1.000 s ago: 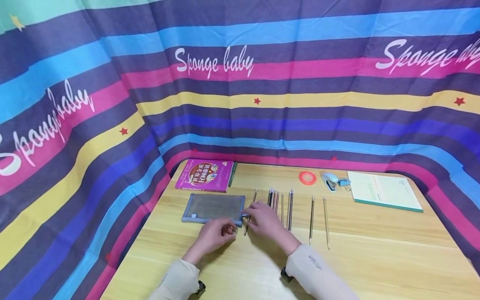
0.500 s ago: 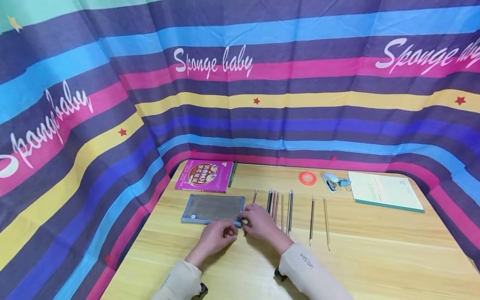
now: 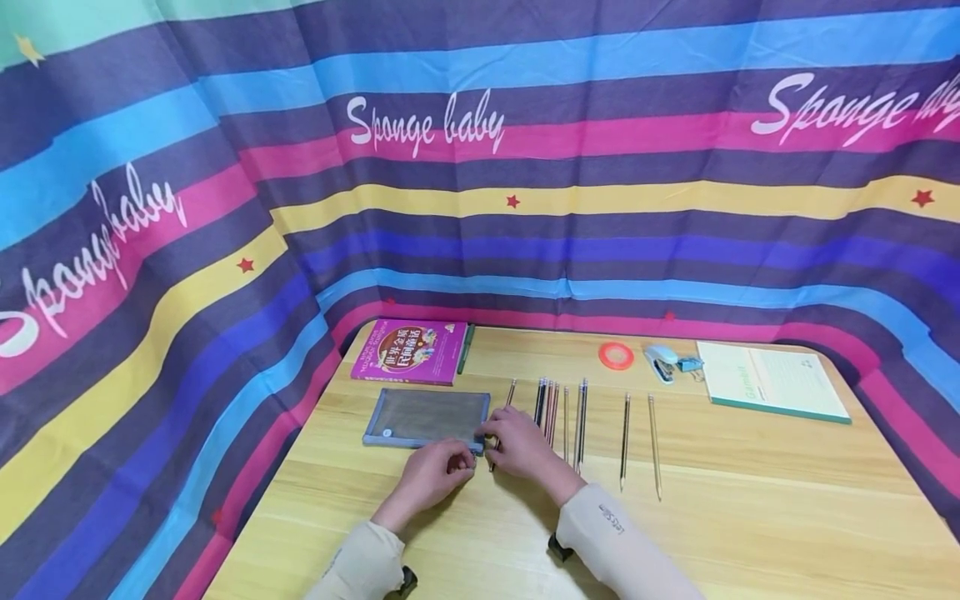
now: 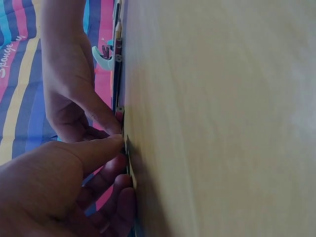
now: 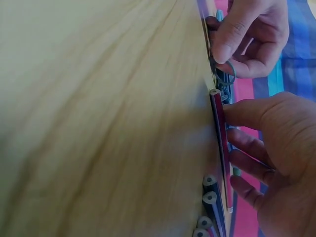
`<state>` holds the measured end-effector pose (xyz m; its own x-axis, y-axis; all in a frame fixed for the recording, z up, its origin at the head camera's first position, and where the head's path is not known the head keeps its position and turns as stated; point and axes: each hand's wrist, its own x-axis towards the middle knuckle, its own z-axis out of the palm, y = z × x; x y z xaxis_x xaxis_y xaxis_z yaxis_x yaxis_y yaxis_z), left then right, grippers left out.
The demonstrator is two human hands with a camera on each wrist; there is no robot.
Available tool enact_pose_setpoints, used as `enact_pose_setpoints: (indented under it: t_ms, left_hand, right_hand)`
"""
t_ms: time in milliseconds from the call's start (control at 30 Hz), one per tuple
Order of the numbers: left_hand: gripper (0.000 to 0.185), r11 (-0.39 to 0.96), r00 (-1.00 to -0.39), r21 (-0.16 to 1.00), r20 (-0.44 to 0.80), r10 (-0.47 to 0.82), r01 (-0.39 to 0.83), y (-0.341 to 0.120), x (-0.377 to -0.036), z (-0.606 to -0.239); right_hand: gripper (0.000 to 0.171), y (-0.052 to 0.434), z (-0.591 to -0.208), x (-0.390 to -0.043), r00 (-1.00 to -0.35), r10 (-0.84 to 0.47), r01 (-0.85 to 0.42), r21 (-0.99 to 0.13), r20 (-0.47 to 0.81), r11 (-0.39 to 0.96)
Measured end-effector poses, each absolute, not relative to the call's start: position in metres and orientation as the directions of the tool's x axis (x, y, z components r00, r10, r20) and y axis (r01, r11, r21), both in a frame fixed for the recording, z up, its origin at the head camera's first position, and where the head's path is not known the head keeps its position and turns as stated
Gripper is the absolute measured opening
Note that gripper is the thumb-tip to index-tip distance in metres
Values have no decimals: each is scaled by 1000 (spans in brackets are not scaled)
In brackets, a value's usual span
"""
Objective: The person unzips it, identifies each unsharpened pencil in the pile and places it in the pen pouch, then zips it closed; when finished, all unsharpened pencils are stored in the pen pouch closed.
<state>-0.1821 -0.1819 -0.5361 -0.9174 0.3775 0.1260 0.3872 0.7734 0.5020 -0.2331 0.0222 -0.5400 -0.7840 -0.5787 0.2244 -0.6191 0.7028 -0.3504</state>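
Tabletop (image 3: 750, 500) holds pouch (image 3: 431, 414); ring (image 5: 234, 74) pinched in left grip (image 3: 433, 473).

On my remote feed, a curtained-off study desk — striped "Sponge baby" cloth (image 3: 525, 250) around it, wood-grain tabletop (image 3: 735, 500), pencils (image 3: 625, 442), stapler (image 3: 662, 365), purple book (image 3: 408, 350), notebook (image 3: 776, 382) — home or office, I cannot tell.

L hand (image 5: 259, 29) pinches thin ring (image 5: 233, 76); R hand (image 5: 286, 158) by dk-red pencil (image 5: 222, 148) (contact unclear), more pencils (image 5: 210, 197) nr btm.

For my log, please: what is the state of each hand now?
Left hand: closed, pinching a small ring.
Right hand: by the pouch; its grip cannot be told.
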Motion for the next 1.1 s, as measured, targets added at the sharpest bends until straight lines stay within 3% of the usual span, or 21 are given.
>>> enact_pose_setpoints:
  t_ms: [700,1100]
  left_hand:
    - [3,685,-941,664,88,327,300,-181,-182,-522]
    - [8,631,-947,729,72,313,264,-181,-187,-520]
  right_hand:
    - [29,27,-540,-232,-795,-559,-605,-374,234,703]
    - [25,29,-540,-233,-798,-551,-599,-414,244,685]
